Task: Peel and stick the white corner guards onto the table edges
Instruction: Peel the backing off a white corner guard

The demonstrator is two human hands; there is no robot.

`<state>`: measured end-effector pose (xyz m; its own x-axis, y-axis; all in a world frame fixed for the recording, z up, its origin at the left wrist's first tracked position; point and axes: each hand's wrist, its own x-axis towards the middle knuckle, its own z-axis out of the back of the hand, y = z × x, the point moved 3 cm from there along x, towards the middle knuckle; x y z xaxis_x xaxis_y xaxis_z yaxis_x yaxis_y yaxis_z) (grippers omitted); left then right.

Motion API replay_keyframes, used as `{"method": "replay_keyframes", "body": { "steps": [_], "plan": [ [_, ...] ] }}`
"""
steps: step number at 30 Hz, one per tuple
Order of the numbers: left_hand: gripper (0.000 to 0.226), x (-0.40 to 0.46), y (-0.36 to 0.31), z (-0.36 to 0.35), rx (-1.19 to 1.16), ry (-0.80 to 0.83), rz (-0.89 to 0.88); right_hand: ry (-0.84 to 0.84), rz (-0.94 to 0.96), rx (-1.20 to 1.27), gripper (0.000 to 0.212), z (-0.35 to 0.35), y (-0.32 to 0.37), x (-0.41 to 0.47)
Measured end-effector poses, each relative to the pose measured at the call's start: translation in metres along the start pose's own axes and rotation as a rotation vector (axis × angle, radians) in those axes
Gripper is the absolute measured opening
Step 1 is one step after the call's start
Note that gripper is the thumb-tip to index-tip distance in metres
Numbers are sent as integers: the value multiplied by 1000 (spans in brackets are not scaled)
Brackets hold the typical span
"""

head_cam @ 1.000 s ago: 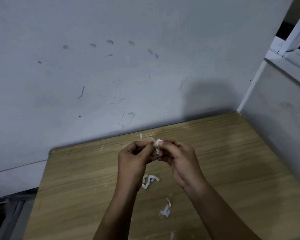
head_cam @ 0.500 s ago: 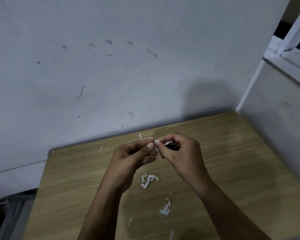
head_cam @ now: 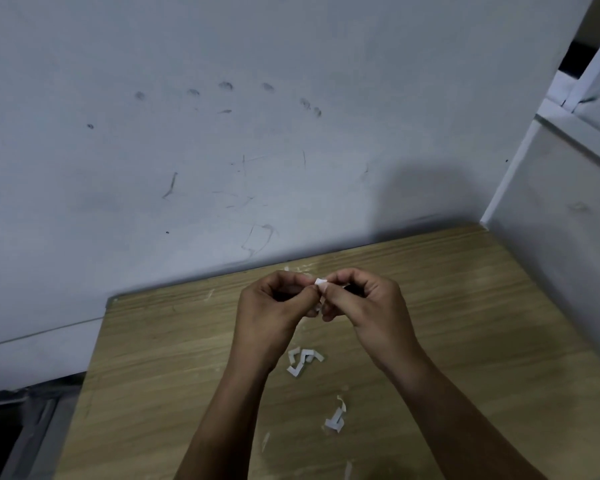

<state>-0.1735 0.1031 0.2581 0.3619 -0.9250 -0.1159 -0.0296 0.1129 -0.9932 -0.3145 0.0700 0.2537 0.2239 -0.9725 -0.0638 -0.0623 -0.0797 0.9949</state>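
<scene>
Both hands meet above the middle of the wooden table (head_cam: 160,368). My left hand (head_cam: 271,313) and my right hand (head_cam: 368,306) pinch one small white corner guard (head_cam: 320,282) between their fingertips; only a small white tip shows above the fingers and a bit below them. A little pile of white corner guards (head_cam: 302,363) lies on the table under my wrists. Another white piece (head_cam: 336,420) with a curled strip lies nearer to me.
The table's back edge runs along a scuffed grey wall (head_cam: 222,150). A white cabinet side (head_cam: 561,244) stands against the table's right edge. The table's left edge drops to a dark floor (head_cam: 7,431). Thin white scraps (head_cam: 264,441) lie near the front.
My hands have drawn closer together and the white piece between them is now more covered by the fingers. The pieces on the table have not moved.
</scene>
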Motion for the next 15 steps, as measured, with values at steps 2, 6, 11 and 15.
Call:
{"method": "replay_keyframes", "body": {
  "steps": [2,6,11,15],
  "plan": [
    [7,0,0,-1,-44,-6,9,20,-130,275,9,-4,-4,2],
    [9,2,6,-1,-135,-62,60,39,-350,656,24,-17,-12,2],
    [9,1,14,-1,-230,-98,132,28,-469,757,32,-26,-24,0],
    [16,0,19,8,-193,19,133,28,-358,601,21,-21,-24,2]
  ]
}}
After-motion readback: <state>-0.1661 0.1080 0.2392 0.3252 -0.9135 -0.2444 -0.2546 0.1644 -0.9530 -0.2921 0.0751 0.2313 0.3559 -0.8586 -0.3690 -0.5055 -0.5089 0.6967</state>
